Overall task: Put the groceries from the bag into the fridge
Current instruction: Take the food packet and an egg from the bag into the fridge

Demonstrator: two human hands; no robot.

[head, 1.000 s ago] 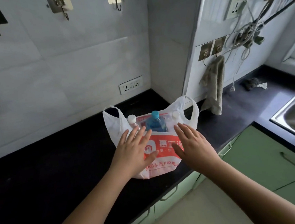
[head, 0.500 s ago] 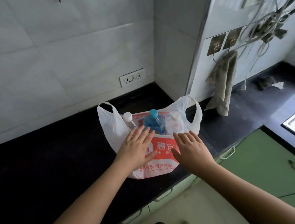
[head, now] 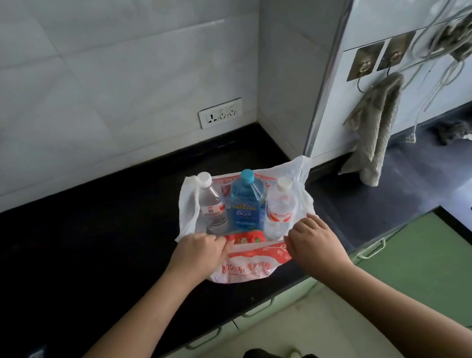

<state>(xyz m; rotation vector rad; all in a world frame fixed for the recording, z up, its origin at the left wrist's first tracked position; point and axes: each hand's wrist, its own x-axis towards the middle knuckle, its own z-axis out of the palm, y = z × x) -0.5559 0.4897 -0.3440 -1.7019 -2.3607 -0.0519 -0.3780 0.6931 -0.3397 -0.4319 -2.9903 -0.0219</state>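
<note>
**Both hands grip bag's front edge**

Plastic bag (head: 248, 268) sits on black bench (head: 88, 239) near its front edge. L hand (head: 200, 255) & R hand (head: 314, 240): fingers curled, pinching the bag's near rim, pulled down. Behind them stand clear bottle (head: 211, 208), blue bottle (head: 246, 204), small bottle (head: 281, 209). Red item (head: 244, 238) partly hidden, unclear. White tiled wall, socket (head: 220, 113), hanging towel (head: 376, 130), green cabinets (head: 433, 268).

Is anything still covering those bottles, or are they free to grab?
Nothing visible blocks them. Both hands, left hand and right hand, grip the bag front edge pulled down, leaving three bottles exposed. The fridge is not in view.
</note>
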